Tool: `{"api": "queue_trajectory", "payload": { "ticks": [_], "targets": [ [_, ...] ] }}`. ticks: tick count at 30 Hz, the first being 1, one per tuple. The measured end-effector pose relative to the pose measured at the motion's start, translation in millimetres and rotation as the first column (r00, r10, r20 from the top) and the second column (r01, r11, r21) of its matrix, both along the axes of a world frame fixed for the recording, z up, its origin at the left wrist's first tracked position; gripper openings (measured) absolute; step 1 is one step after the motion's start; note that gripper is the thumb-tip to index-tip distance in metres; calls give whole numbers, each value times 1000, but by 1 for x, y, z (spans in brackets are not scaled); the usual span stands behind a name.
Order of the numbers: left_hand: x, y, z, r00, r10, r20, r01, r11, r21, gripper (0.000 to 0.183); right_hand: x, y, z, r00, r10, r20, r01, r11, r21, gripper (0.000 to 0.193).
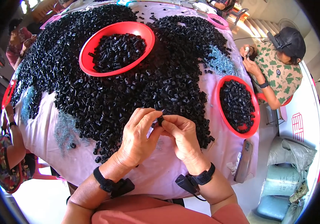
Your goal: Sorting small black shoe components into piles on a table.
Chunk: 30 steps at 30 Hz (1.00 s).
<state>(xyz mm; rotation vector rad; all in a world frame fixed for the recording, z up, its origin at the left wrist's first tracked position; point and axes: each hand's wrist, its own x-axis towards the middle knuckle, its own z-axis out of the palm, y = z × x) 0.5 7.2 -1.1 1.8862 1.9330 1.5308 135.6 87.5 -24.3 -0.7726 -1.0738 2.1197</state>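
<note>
The table point(42, 136) was fitted with a pale pink cloth point(145, 177). A broad heap of small black parts point(96, 99) covered most of its surface. Three patches of fine bluish pieces point(67, 130), individually too small to identify, lay at the heap's margins. A red basin point(256, 112) of black parts occupied the right side, with a phone point(244, 160) positioned nearby at the edge

I'm making out a red, boxy sign point(297, 126) on the white surface point(309, 109) at my right, but I'm finding no text clear enough to read.
</note>
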Motion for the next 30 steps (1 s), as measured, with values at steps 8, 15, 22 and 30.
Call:
{"api": "queue_trajectory", "payload": {
  "ticks": [8,15,22,30],
  "targets": [
    [-3,3,4,993,-19,-114,25,998,52,46,-1,-1,0,1000,-9,2,9,998,64,18],
    [-1,3,6,993,-22,-119,26,999,32,47,-3,-4,5,998,-53,21,48,985,169,18],
    [1,0,5,996,-53,-65,50,998,-37,47,0,-1,5,999,-28,21,25,988,152,15],
    [-1,0,5,996,-42,-78,35,995,-89,48,-1,-1,4,998,-32,60,25,992,120,16]
  ]
}}
